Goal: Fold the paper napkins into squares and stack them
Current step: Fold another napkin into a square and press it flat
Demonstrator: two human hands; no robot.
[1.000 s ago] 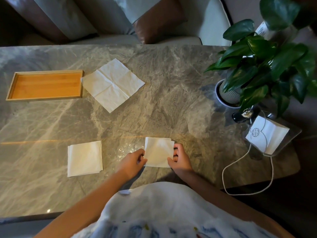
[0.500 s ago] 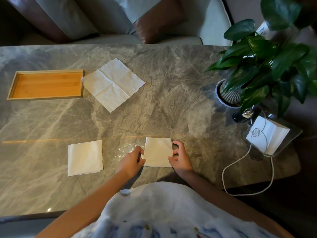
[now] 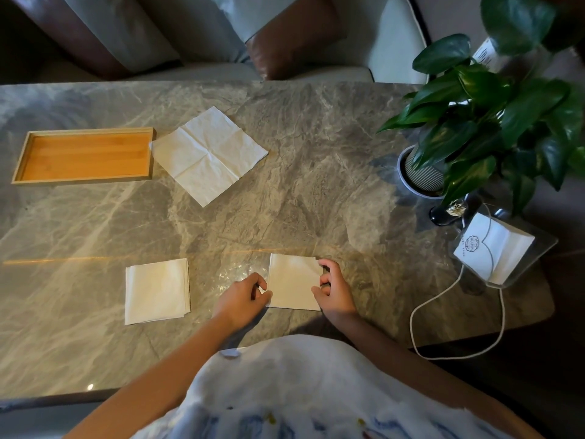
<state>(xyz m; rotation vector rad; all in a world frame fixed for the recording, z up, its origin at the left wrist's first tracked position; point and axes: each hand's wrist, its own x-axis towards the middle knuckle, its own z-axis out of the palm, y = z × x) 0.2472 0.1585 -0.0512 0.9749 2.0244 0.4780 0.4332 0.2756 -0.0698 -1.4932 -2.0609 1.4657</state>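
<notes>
My grey marble counter (image 3: 316, 160) fills the frame, with a pale sofa (image 3: 196, 36) and a brown cushion (image 3: 294, 36) beyond its far edge. At the right end, a leafy green plant (image 3: 493, 115) spreads out of its ribbed white pot (image 3: 421, 179); nearer me on that side sits a clear holder (image 3: 538, 248) with white printed paper (image 3: 493, 248) in it, and a white cord (image 3: 443, 296) loops from it over the counter's near edge. On the far left lies an empty-looking wooden tray (image 3: 84, 155), and just beside its right end, one corner touching it, an unfolded napkin (image 3: 209, 155) lies flat and turned like a diamond, its crease lines crossing at the middle. Closer to me, on the left, a stack of folded napkins (image 3: 157, 290) rests square on the stone, apart from my hands. Right in front of my patterned white shirt (image 3: 285, 391) is the folded napkin (image 3: 292, 282) I am working on, a small square flat on the counter. My left hand (image 3: 243, 299) pinches its lower left corner between thumb and fingertips, and my right hand (image 3: 332, 289) grips its right edge, forefinger at the top right corner and thumb lower down, both arms bare and reaching in from below.
</notes>
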